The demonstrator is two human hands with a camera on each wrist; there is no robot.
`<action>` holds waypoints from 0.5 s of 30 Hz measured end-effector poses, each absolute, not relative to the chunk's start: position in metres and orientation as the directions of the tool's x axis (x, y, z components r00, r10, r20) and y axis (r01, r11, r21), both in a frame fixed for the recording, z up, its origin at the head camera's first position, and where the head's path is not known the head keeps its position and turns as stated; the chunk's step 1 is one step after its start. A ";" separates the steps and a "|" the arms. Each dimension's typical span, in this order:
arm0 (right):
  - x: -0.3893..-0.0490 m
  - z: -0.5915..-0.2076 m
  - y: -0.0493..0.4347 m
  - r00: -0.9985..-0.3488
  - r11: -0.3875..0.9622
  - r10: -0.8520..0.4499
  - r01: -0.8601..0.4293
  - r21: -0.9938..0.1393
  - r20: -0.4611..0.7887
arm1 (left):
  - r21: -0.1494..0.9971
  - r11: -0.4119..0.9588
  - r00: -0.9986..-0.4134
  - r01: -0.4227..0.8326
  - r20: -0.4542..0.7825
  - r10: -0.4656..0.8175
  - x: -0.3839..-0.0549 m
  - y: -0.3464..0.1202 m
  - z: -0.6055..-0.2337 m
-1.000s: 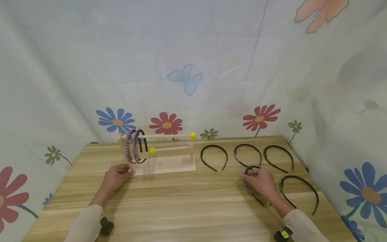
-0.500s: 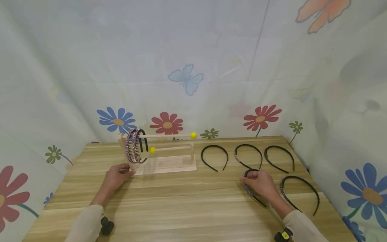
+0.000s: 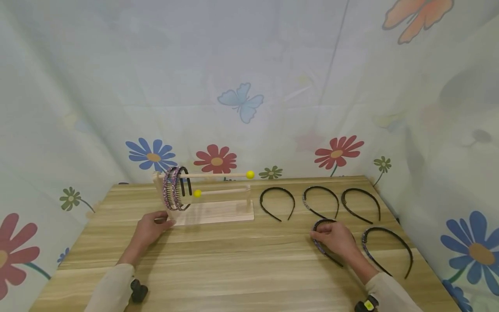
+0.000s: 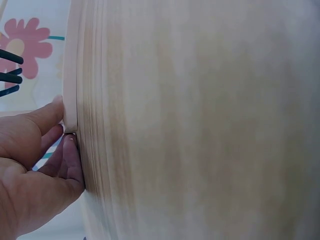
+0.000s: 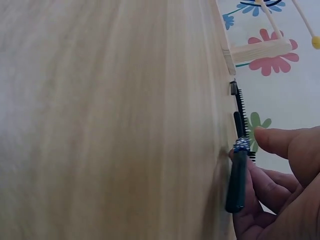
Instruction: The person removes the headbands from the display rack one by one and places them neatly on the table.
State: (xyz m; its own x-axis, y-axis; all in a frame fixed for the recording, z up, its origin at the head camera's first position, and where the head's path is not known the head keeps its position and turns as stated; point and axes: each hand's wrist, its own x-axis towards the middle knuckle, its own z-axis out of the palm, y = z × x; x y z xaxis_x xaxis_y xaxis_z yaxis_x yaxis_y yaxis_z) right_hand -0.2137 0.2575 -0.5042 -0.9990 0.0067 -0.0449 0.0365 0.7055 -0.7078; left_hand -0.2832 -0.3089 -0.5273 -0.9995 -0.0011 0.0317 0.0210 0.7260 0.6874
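Note:
In the head view my left hand [image 3: 150, 229] holds the near left corner of a wooden headband stand [image 3: 218, 212]. The left wrist view has its thumb and fingers at the end of the base [image 4: 71, 75]. Two glittery pink-purple toothed headbands [image 3: 166, 190] hang on the stand's upper rod, at its left end. My right hand [image 3: 337, 238] pinches a black headband [image 3: 319, 249] with bluish glitter, low over the table at the right. In the right wrist view this headband's dark tip [image 5: 236, 187] points toward the camera, and the fingers hide part of the band.
Several other black headbands lie on the right of the wooden table [image 3: 234, 268], one [image 3: 277, 188] beside the stand and another [image 3: 386, 229] right of my right hand. Yellow balls cap the rods, one [image 3: 250, 174] on the upper rod. Flower-printed cloth [image 3: 249, 130] stands behind.
The right hand has shifted slightly toward me and turned a little with the headband, which looks lower. My left hand has stayed at the stand's corner.

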 end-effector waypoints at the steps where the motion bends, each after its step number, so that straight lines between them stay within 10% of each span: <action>1: -0.214 -0.504 0.258 -0.999 0.709 0.002 0.033 -0.704 -0.045 | 0.688 0.726 -0.999 0.021 0.032 -0.001 -0.283 -0.309 -0.527; 15: -0.221 -0.481 0.256 -0.998 0.745 -0.064 -0.064 -0.664 0.025 | 0.681 0.732 -1.000 0.013 0.027 -0.008 -0.283 -0.309 -0.528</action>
State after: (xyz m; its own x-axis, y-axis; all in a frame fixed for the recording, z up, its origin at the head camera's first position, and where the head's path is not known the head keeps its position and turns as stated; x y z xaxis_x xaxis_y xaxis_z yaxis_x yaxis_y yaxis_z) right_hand -0.2214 0.2557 -0.4808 -0.9977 -0.0636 0.0253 -0.0644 0.7451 -0.6638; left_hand -0.2834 -0.3093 -0.5279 -0.9996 -0.0080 0.0274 0.0129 0.7318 0.6814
